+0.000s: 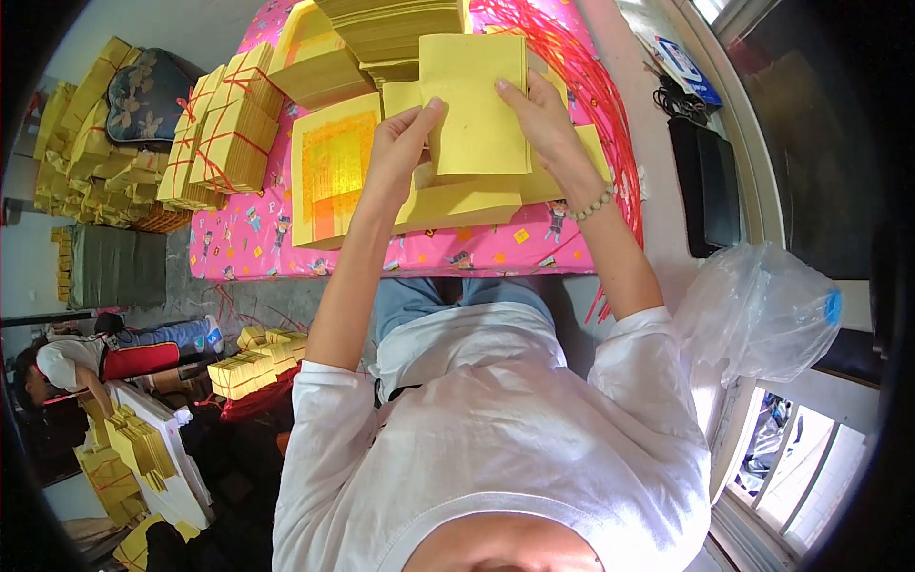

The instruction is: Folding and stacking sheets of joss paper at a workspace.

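Observation:
A thin stack of yellow paper sheets (477, 105) is held up over the table between both my hands. My left hand (400, 143) grips its left edge, thumb on the front face. On the opposite edge, my right hand (548, 119) has its thumb pressed on the front and its fingers behind. Beneath lie more yellow paper stacks (462, 205), partly covered by the held sheets. Left of them is a yellow paper stack with an orange and gold printed square (335, 170). A tall pile of yellow paper (396, 33) stands at the far side.
Bundles of yellow paper tied with red string (233, 133) stand on the pink patterned tablecloth (253, 238). Loose red strings (620, 124) hang along the table's right side. A clear plastic bag (758, 310) is at the right. Another person (71, 362) works at a white table (176, 448) lower left.

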The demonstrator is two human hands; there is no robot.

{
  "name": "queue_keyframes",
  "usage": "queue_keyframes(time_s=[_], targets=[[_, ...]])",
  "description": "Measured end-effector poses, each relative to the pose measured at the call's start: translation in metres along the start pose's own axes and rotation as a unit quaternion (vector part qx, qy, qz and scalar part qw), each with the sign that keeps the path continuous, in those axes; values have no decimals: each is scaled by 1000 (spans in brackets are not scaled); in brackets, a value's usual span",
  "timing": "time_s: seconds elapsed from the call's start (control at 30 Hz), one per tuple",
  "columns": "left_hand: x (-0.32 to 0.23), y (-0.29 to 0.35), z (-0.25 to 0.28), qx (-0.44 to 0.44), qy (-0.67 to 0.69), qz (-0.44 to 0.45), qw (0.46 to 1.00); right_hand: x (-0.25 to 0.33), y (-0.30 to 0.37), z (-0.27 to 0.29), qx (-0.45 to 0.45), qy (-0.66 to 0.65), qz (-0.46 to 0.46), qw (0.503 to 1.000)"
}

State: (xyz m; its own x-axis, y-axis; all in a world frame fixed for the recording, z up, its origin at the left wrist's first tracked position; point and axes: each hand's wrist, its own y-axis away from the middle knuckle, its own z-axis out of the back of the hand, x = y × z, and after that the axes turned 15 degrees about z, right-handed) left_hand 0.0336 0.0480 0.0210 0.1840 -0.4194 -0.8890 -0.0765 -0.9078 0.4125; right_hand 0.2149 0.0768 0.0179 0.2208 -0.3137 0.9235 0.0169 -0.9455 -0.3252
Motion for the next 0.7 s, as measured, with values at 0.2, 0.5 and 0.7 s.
queue_keyframes(time_s=[0.2, 0.5, 0.7], targets=[[1, -4, 3, 8, -22, -4, 1000, -6, -3, 5, -1, -14, -27, 1000], [7, 4, 2, 56, -93, 25, 994, 3, 2, 19, -23, -17, -31, 999], [10, 14, -19, 74, -65, 31, 995, 7, 14, 34, -39, -25, 14, 999]])
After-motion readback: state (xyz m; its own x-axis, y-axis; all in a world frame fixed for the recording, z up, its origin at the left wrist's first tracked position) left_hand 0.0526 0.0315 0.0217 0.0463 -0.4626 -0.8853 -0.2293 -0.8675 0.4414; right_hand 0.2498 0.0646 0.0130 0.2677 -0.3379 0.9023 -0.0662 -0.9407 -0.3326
